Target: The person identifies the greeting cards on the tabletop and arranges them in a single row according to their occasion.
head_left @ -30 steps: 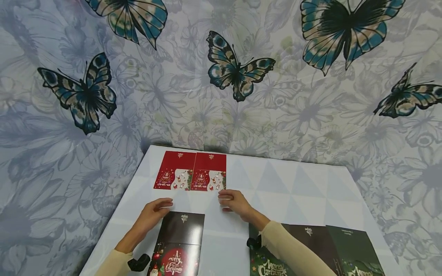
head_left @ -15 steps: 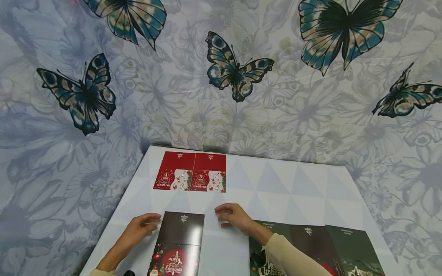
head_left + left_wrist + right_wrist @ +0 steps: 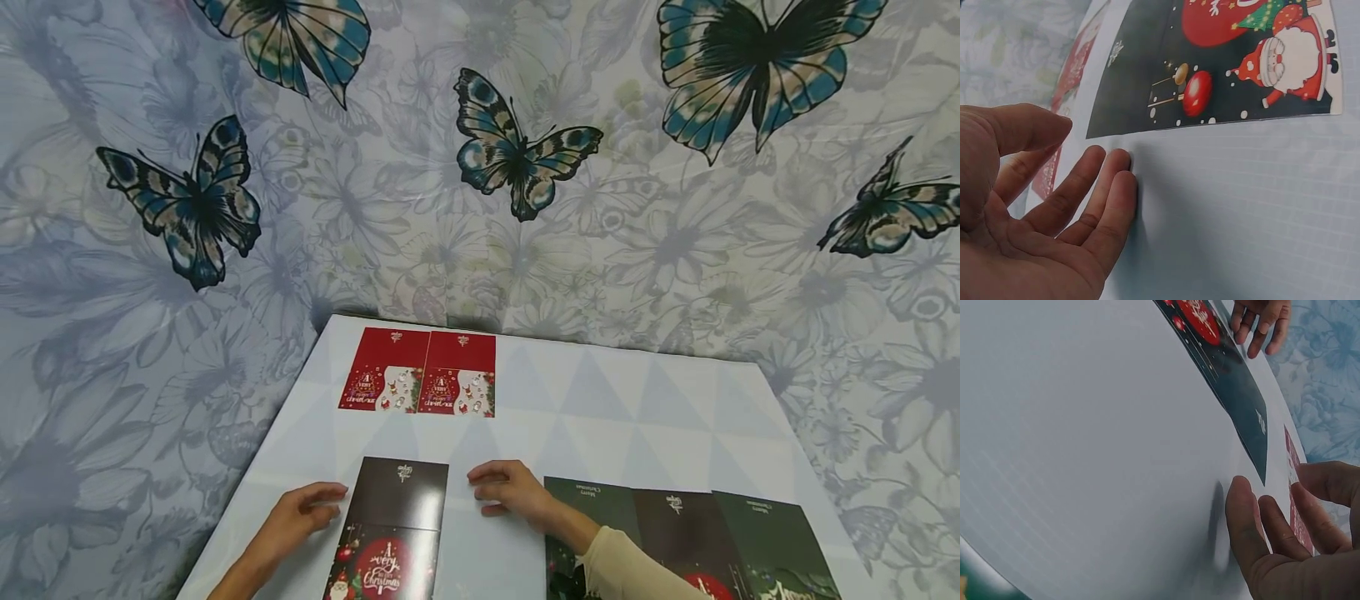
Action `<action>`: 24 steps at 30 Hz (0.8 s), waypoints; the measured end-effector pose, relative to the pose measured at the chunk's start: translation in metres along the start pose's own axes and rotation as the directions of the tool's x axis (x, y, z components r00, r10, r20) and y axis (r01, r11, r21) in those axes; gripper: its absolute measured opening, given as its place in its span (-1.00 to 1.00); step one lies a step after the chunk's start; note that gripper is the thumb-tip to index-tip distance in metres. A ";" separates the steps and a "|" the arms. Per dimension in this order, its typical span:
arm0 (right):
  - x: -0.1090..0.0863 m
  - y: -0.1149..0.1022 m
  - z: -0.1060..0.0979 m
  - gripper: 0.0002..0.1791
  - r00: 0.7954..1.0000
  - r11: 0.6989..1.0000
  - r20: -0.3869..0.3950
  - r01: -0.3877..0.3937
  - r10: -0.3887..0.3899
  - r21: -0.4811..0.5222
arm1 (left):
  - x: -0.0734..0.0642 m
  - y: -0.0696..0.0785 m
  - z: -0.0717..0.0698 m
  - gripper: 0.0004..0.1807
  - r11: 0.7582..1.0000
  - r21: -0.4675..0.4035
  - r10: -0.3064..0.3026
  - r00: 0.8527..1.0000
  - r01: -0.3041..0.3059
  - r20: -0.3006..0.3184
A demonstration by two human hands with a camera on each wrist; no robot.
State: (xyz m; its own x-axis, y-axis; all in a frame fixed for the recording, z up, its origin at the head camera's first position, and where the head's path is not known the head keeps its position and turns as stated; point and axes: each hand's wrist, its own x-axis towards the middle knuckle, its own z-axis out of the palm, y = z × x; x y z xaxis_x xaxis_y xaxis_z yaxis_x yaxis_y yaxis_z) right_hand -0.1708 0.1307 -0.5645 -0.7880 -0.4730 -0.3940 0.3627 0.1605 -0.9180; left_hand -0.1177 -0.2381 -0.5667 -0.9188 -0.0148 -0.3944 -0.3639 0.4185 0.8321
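Observation:
A dark Christmas card (image 3: 399,504) lies unfolded on the white table between my two hands, its upper half plain and its lower half printed with a red circle and lettering. My left hand (image 3: 296,518) is just left of it, with fingers loosely bent and holding nothing. In the left wrist view those fingers (image 3: 1124,197) rest beside the card's edge, near a printed Santa. To the card's right, my right hand (image 3: 516,493) also holds nothing. Its thumb and fingers (image 3: 1244,519) are spread apart in the right wrist view, near the card's corner.
Two red Christmas cards (image 3: 457,375) lie side by side at the table's back left. Towards the front right, a dark green card (image 3: 592,504), a dark brown card (image 3: 678,529) and another green card (image 3: 772,542) form a row. A butterfly-patterned wall covering (image 3: 525,267) rises behind the table (image 3: 645,417).
Both hands have moved back towards me from near the red cards, the left one also shifting away from the dark card's top. The cards stay in place.

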 end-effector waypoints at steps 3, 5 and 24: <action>-0.003 0.002 0.003 -0.62 1.000 1.000 0.009 -0.005 0.005 0.020 | -0.002 -0.001 -0.001 -0.60 1.000 -0.004 0.016 1.000 -0.015 0.025; -0.005 0.003 0.005 -0.63 1.000 1.000 0.011 -0.004 0.004 0.027 | -0.002 -0.002 -0.001 -0.59 0.999 -0.008 0.037 0.998 -0.037 0.050; -0.013 0.006 0.025 -0.65 0.998 0.997 0.058 -0.035 0.031 0.066 | -0.009 -0.002 0.002 -0.57 0.999 -0.022 0.049 0.992 -0.047 0.119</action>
State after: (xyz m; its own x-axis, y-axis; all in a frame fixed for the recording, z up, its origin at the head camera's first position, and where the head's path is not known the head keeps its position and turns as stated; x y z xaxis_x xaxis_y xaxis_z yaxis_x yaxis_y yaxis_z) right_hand -0.1463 0.1164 -0.5640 -0.7463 -0.5173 -0.4189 0.4219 0.1191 -0.8988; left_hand -0.1088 -0.2372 -0.5657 -0.9109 0.1138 -0.3966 -0.3237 0.3987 0.8581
